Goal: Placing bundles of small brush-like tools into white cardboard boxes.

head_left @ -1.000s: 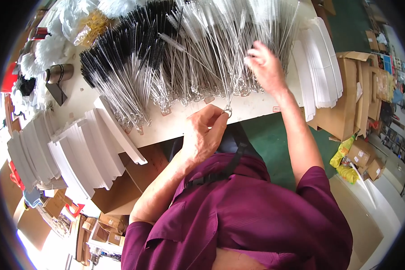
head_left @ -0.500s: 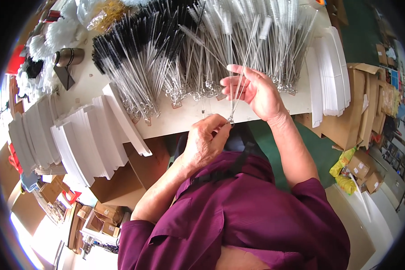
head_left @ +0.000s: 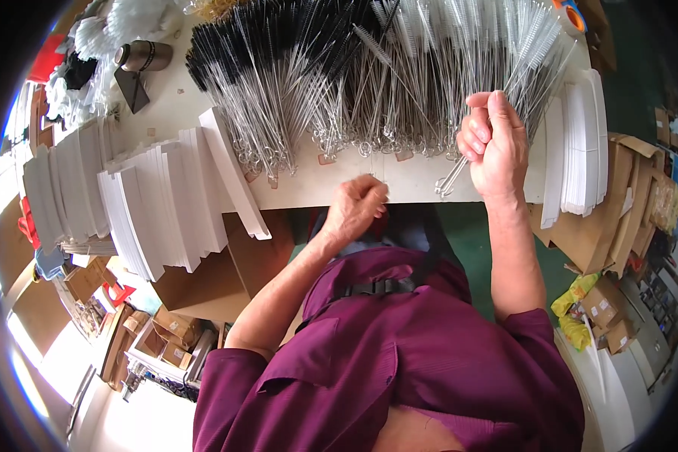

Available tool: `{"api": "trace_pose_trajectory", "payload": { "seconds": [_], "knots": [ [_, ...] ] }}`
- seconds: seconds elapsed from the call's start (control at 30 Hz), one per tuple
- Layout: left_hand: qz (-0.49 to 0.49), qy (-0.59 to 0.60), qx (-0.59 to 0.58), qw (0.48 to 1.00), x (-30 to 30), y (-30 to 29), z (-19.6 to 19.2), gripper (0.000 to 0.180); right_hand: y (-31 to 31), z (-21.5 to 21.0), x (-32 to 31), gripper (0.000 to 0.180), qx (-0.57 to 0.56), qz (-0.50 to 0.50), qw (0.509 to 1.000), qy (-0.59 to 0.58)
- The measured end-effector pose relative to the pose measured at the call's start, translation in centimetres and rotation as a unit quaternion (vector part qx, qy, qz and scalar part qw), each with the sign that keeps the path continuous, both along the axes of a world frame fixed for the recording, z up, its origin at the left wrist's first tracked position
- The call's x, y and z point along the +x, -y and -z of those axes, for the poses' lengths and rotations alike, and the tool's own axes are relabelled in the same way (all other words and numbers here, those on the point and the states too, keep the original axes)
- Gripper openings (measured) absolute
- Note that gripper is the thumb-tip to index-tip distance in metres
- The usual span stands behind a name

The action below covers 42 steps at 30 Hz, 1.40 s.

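My right hand [head_left: 497,147] is raised over the right part of the table, fingers curled round a few thin wire brushes [head_left: 450,179]. Their looped metal ends stick out below the hand, toward the table's front edge. My left hand [head_left: 354,207], a little smeared, is closed just off that edge; whatever is between its fingers, if anything, is hidden. Beyond both hands lies a wide heap of wire brushes. Black-bristled brushes [head_left: 233,53] fill the left part, white-bristled brushes [head_left: 459,38] the right. Their looped ends point toward me.
Stacks of white folded card boxes stand at the left [head_left: 158,203] and right [head_left: 578,151] of the table [head_left: 316,192]. A steel flask [head_left: 145,56] lies at the back left. Orange-handled scissors [head_left: 571,16] are at the far right. Brown cartons [head_left: 599,196] stand beyond the right edge.
My right hand has gone from open to closed round the brushes and moved right, carrying them. The left hand has let go of their looped ends. The view has shifted slightly.
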<state>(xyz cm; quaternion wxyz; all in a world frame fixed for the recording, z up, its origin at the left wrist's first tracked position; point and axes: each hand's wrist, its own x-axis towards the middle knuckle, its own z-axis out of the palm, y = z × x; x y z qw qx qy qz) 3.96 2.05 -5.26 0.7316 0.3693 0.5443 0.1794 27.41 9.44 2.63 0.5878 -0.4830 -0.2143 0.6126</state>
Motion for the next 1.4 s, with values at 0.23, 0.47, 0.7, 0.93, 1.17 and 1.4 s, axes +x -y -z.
{"api": "trace_pose_trajectory", "payload": {
  "seconds": [0.23, 0.47, 0.7, 0.93, 1.17, 1.4],
  "knots": [
    [-0.006, -0.222, 0.271, 0.937, -0.3, -2.5, 1.5, 0.031, 2.3, 1.5, 0.7, 0.038, -0.050, -0.013, 0.998, 0.042],
    [0.047, -0.318, 0.351, 0.880, 0.8, -3.0, 4.3, 0.032, 3.6, 2.6, -0.3, 0.037, -0.082, -0.044, 0.994, 0.054],
    [0.059, -0.247, 0.413, 0.875, 0.2, -2.8, 2.9, 0.012, 4.1, 3.9, -0.3, 0.038, -0.115, -0.068, 0.989, 0.055],
    [0.130, -0.245, 0.455, 0.846, -0.5, -3.4, -2.6, 0.008, 2.8, 7.4, -0.8, 0.042, -0.112, -0.109, 0.981, 0.114],
    [0.101, -0.202, 0.531, 0.817, -0.1, -4.6, -7.3, 0.010, -1.3, 10.2, -2.6, 0.043, -0.023, -0.116, 0.982, 0.146],
    [0.076, -0.180, 0.573, 0.796, -1.3, -5.5, -11.1, 0.016, -3.7, 11.4, -1.6, 0.041, -0.008, -0.082, 0.987, 0.135]
  ]
}}
